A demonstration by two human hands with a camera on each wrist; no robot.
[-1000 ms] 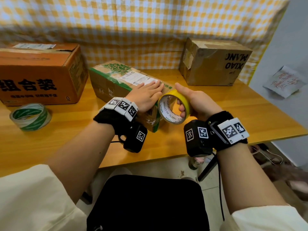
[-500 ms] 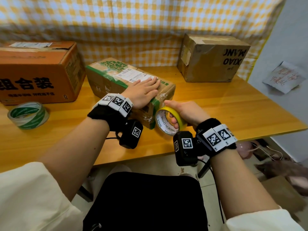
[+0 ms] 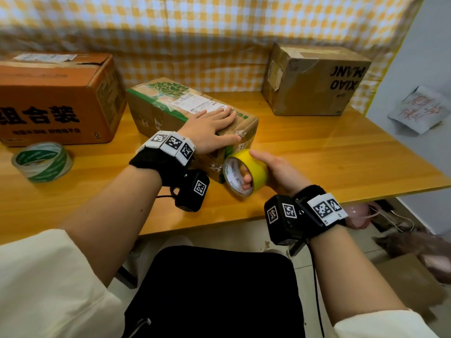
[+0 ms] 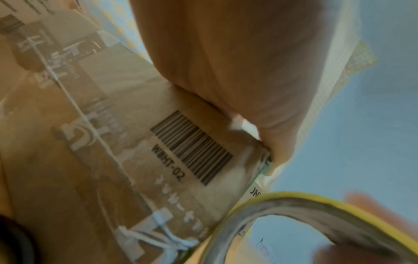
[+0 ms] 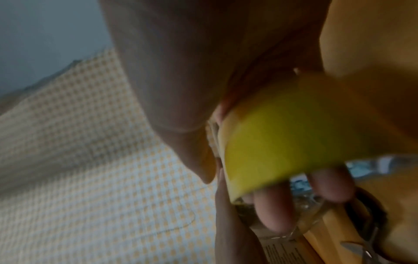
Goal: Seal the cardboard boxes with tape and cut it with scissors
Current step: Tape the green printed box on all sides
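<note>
The box (image 3: 170,111) stayed pinned under the flat, open left hand (image 3: 210,132). The right hand (image 3: 275,172), its grip clamped on the tape roll (image 3: 244,175), had dropped from the box's top to its near end, so the strip likely now wrapped that end.

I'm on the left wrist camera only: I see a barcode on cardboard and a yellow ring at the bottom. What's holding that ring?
Observer: The right hand grips that yellow tape roll, fingers through its core, at the near end of the green-printed box.
Operator: Where does my left hand sit?
Observer: The left hand lies flat on the box top, just this side of the shipping label.
Operator: Any other tape around?
Observer: A green-and-white tape roll lies on the table in front of the orange box.
</note>
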